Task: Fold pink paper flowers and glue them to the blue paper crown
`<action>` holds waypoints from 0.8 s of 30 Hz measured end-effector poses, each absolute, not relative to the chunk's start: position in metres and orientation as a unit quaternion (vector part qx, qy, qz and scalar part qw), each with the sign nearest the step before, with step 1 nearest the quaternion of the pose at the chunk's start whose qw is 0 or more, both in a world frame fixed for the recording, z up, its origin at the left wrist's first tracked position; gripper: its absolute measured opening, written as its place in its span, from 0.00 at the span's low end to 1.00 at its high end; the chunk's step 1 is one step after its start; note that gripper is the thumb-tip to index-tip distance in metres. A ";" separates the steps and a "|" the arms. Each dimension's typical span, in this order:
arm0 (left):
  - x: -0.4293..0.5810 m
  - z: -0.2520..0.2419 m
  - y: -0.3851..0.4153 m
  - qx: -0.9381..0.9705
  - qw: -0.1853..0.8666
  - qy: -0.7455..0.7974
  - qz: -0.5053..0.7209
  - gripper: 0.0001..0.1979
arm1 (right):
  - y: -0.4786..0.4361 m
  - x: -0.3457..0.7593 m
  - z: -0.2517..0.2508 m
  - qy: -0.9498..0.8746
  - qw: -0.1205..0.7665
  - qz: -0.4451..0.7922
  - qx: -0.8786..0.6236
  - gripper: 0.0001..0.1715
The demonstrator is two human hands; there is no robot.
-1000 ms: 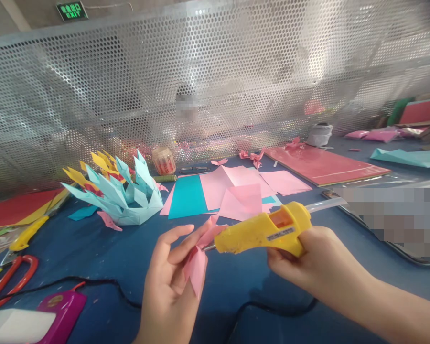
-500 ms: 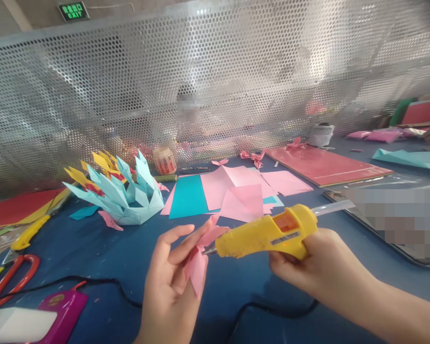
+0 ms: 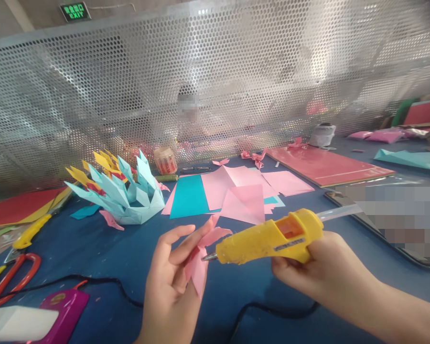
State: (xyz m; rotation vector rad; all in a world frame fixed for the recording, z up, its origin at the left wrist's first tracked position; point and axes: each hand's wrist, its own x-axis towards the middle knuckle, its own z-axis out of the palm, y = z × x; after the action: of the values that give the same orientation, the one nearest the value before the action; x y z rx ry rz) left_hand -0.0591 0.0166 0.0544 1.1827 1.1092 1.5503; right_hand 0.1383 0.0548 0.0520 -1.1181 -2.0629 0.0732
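Near the bottom centre my left hand point(image 3: 175, 282) holds a folded pink paper piece point(image 3: 199, 260) with several pointed petals between its fingers. My right hand point(image 3: 318, 265) is wrapped round the handle of a yellow glue gun point(image 3: 265, 239), which points left. Its metal nozzle tip is at the middle of the pink piece. A clear glue stick point(image 3: 340, 211) sticks out of the gun's back end. Behind my hands lie pink paper sheets point(image 3: 243, 203) and a blue sheet point(image 3: 188, 196) on the dark blue table point(image 3: 122, 258).
Pale blue folded paper spikes point(image 3: 139, 210) stand at the left, before yellow ones point(image 3: 107, 165). Red-handled scissors point(image 3: 30, 272), a purple power strip point(image 3: 69, 306) and black cable point(image 3: 272, 313) lie nearer. A red board point(image 3: 326, 165) and dark-edged device point(image 3: 390, 234) are right.
The glue gun has tilted slightly and shifted a little right with my right hand, so more of its nozzle shows. My left hand has hardly moved.
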 end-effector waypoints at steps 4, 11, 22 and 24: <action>-0.060 0.055 0.017 0.486 0.429 0.449 0.615 0.09 | 0.055 0.138 0.051 -0.814 0.388 0.003 -0.432 0.09; -0.059 0.056 0.016 0.480 0.432 0.450 0.617 0.12 | 0.056 0.139 0.049 -0.821 0.386 -0.012 -0.420 0.09; -0.057 0.058 0.016 0.465 0.440 0.455 0.619 0.10 | 0.054 0.138 0.049 -0.828 0.373 0.017 -0.418 0.07; -0.057 0.058 0.016 0.468 0.438 0.451 0.621 0.10 | 0.053 0.138 0.049 -0.829 0.374 0.011 -0.415 0.07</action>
State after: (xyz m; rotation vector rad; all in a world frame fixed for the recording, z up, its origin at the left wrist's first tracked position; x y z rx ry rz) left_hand -0.0574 0.0164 0.0577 1.1643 1.1216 1.5434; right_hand 0.1385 0.0534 0.0488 -1.0635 -2.1227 0.0286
